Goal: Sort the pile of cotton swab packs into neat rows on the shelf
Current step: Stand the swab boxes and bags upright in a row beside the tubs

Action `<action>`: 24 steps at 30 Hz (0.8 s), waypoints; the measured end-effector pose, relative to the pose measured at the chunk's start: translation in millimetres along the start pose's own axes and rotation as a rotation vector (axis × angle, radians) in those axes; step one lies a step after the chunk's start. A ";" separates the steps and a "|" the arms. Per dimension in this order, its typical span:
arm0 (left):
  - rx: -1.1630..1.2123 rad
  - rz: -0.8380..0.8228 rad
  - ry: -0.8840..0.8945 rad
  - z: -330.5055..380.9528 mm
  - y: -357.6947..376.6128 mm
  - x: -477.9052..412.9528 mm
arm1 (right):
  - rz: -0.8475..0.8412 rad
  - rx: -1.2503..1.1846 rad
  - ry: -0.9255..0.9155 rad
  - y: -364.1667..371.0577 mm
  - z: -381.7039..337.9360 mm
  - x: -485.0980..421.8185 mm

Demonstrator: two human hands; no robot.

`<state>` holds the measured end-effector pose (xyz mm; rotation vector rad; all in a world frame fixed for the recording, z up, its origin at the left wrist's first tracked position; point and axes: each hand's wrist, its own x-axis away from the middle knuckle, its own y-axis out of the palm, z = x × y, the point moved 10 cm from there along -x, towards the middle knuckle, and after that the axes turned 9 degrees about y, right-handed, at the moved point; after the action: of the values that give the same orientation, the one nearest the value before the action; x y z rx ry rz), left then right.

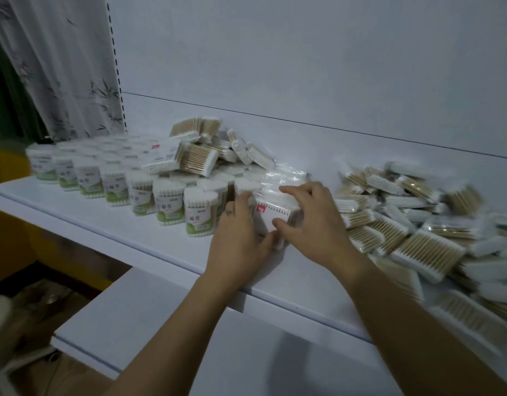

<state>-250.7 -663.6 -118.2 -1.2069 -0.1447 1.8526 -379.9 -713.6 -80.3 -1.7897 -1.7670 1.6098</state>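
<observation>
- Between the two hands, one pack (275, 215) of swabs: left hand (240, 238) and right hand (312, 221) both pinch it, fingers curled round its edges.
- Best stood upright, flush against the row (118, 181) just left of the left hand.
- Right of the right hand, the loose pile (418, 224) sprawls over the white shelf (292, 278); a patterned curtain (55, 67) hangs well beyond the left hand.

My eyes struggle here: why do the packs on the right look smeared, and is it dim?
Head view: the loose pile at right is motion-blurred; the pack gripped by the left hand and right hand looks sharper; the light is dim and bluish.
</observation>
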 end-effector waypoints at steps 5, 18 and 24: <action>0.021 -0.078 0.001 -0.6 5.2 1.2 | 0.038 0.000 0.032 -6.4 0.9 1.2; -0.011 -0.191 0.024 0.8 15.7 -14.1 | -0.048 0.076 0.066 -3.9 -1.4 3.3; -0.130 -0.082 0.172 19.2 -15.3 -22.6 | -0.024 0.108 0.039 -22.1 -5.4 0.9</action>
<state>-253.5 -664.2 -85.0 -1.4225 -0.2181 1.6816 -389.9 -703.5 -62.5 -1.7325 -1.6451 1.6172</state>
